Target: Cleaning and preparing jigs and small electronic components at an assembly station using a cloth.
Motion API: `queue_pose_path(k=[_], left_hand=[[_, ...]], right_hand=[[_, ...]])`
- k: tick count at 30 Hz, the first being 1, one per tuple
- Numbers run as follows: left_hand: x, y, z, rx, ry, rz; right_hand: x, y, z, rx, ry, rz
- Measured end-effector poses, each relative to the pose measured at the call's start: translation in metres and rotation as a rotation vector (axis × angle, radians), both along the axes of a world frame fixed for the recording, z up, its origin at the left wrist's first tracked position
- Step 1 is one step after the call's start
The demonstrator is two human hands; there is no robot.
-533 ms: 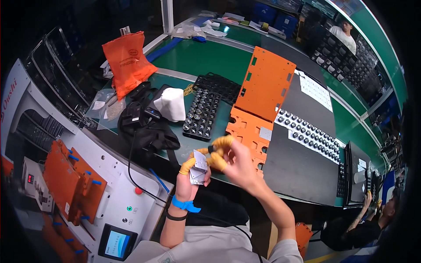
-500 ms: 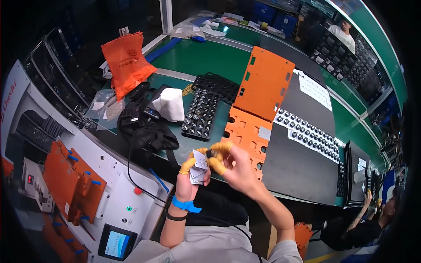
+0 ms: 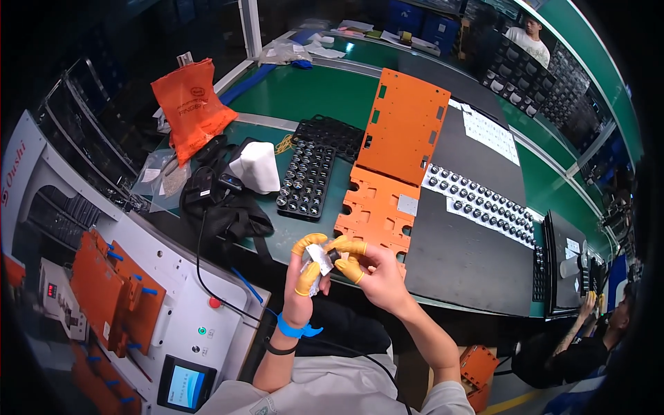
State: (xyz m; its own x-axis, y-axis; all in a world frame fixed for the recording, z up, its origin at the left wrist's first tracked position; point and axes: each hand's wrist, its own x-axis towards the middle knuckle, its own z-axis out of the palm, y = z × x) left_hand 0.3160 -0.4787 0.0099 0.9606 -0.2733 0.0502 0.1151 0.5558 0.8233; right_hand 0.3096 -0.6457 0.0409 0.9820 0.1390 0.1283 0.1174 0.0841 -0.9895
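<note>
Yellow finger cots cover fingertips on both my hands. My left hand [image 3: 302, 287] is closed around several small white plates [image 3: 319, 257], with a blue band at its wrist. From the right, my right hand [image 3: 380, 278] pinches a small black round part [image 3: 334, 255] against the upper white plate. Fingers partly hide where the two pieces meet. Beyond my hands lies an orange fixture plate [image 3: 373, 211] with cut-outs, its orange lid [image 3: 407, 128] opened away from me. A light grey square piece [image 3: 408, 205] rests on the fixture's right side.
A black tray [image 3: 299, 213] of round parts sits left of the fixture, near a white block [image 3: 256, 167] and an orange bag [image 3: 194, 104]. Rows of black round parts on white strips [image 3: 477, 198] lie on the right. A machine with a screen [image 3: 185, 386] stands at left; another person [image 3: 581, 346] works at right.
My hands have come closer together, and the black part is now against the white plate. My left fingers have spread around the plate's edges. The whole view has shifted slightly.
</note>
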Motion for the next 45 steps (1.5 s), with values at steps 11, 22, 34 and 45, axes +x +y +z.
queue_pose_path(k=[11,22,34,45], left_hand=[[-0.007,0.003,-0.001,0.238,-0.309,0.019],[-0.012,-0.007,-0.009,0.134,-0.167,-0.057],[-0.019,-0.038,-0.007,0.012,-0.003,-0.17],[-0.003,-0.034,-0.04,-0.074,-0.03,-0.257]], right_hand=[[-0.008,-0.01,0.015,-0.314,-0.03,0.006],[-0.014,-0.015,0.02,-0.425,-0.135,-0.051],[-0.017,-0.029,-0.008,-0.699,-0.762,-0.416],[-0.004,-0.12,-0.033,-0.585,0.112,-0.793]])
